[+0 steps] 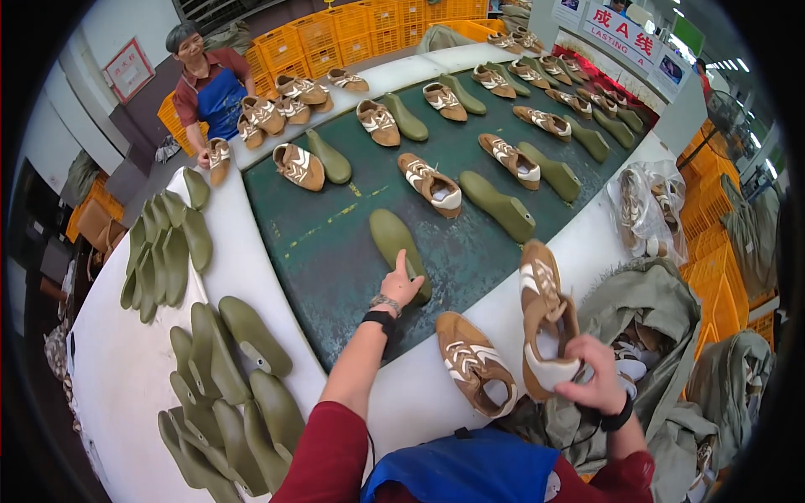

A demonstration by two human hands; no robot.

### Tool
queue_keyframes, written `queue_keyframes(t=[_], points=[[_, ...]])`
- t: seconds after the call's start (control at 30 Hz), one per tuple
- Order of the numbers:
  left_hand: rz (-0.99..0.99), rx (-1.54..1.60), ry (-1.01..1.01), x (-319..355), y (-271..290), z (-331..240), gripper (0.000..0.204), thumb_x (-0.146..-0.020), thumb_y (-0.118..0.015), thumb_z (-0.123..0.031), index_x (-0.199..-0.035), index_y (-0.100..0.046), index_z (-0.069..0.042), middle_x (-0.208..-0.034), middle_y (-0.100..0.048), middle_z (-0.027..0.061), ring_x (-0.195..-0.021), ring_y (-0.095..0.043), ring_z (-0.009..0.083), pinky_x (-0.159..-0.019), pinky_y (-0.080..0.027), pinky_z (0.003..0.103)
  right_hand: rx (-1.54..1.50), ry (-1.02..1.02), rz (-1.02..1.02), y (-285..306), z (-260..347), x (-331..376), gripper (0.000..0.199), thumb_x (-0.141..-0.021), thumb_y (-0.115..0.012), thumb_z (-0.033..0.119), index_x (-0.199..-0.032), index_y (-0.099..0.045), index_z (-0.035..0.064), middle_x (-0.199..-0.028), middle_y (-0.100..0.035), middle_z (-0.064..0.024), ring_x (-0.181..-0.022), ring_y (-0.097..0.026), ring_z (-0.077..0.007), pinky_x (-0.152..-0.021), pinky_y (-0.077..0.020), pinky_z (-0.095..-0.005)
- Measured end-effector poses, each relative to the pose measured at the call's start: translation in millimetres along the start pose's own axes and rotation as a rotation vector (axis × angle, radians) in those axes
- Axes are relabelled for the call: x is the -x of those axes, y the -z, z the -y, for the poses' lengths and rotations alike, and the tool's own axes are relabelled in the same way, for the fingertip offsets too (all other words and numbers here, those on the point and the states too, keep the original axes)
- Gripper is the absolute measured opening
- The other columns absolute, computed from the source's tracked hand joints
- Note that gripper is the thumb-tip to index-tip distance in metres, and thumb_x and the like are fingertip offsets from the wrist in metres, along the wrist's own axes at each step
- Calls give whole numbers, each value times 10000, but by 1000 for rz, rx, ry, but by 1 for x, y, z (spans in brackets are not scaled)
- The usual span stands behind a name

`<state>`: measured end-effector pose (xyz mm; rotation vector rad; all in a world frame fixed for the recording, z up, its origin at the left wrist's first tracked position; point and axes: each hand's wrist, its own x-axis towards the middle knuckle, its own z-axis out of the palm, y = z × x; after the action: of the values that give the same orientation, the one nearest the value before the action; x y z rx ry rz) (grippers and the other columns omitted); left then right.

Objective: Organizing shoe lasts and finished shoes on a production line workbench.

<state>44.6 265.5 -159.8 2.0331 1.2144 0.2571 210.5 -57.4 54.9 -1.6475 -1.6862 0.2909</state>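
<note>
Brown shoe [543,289] is ahead of the right hand [594,375], which clamps its heel [551,374]; held only there, it could twist and fall. The left hand [397,287] touches a green foot mould [388,235]; whether it grips I cannot tell, and loose hold might let this slide.

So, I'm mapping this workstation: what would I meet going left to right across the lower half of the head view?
Nearer cluster of green shoe lasts → left hand → unheld brown-and-white sneaker → matching sneaker held in the right hand → orange plastic crates.
</note>
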Motion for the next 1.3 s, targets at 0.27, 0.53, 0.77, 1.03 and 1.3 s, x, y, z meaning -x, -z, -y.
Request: queue_keyframes(t=[0.27, 0.53, 0.77, 1.03, 1.3], points=[[120, 40, -107, 167, 93, 38, 532, -780, -620, -289, -1229, -444, -65, -719, -626, 130, -703, -615, 311, -644, -483, 387, -139, 207, 441, -69, -6, -155, 367, -738, -688, 327, -917, -517, 56, -827, -504, -79, -678, -557, -209, -590, -463, -296], [-490, -32, 273, 349, 121, 88, 370, -728, -635, -99, -1078, -551, -11, -842, -613, 146, -778, -597, 297, -671, -473, 370, 63, 182, 676, -272, -67, -267, 289, -745, -626, 169, -998, -522, 75, -994, -568, -141, -952, -547, -320, -800, -436, -388], [-838, -339, 401, 388, 119, 105, 508, -745, -586, -39, -1224, -424, 7, -1150, -479, 218, -1095, -446, 368, -941, -359, 414, 182, -67, 442, -345, -111, -287, 426, -748, -567, 102, -1171, -517, 104, -1086, -561, -161, -1043, -523, -313, -920, -412, -356], [-855, 563, 457, 382, 99, 125, 687, -655, -630, 34, -1280, -350, -21, -1220, -430, 201, -1117, -454, 315, -956, -368, 344, -8, 242, 690, -203, -51, -233, 289, -800, -534, 155, -1069, -561, 52, -915, -624, -170, -834, -601, -320, -730, -475, -380], [-734, 243, 295, 393, 91, 157, 538, -657, -569, 20, -1170, -417, -44, -1286, -381, 254, -1223, -360, 372, -1028, -287, 355, -66, 58, 443, -37, -16, -92, 292, -772, -595, 104, -1048, -575, 8, -870, -631, -144, -747, -610, -239, -683, -482, -316]])
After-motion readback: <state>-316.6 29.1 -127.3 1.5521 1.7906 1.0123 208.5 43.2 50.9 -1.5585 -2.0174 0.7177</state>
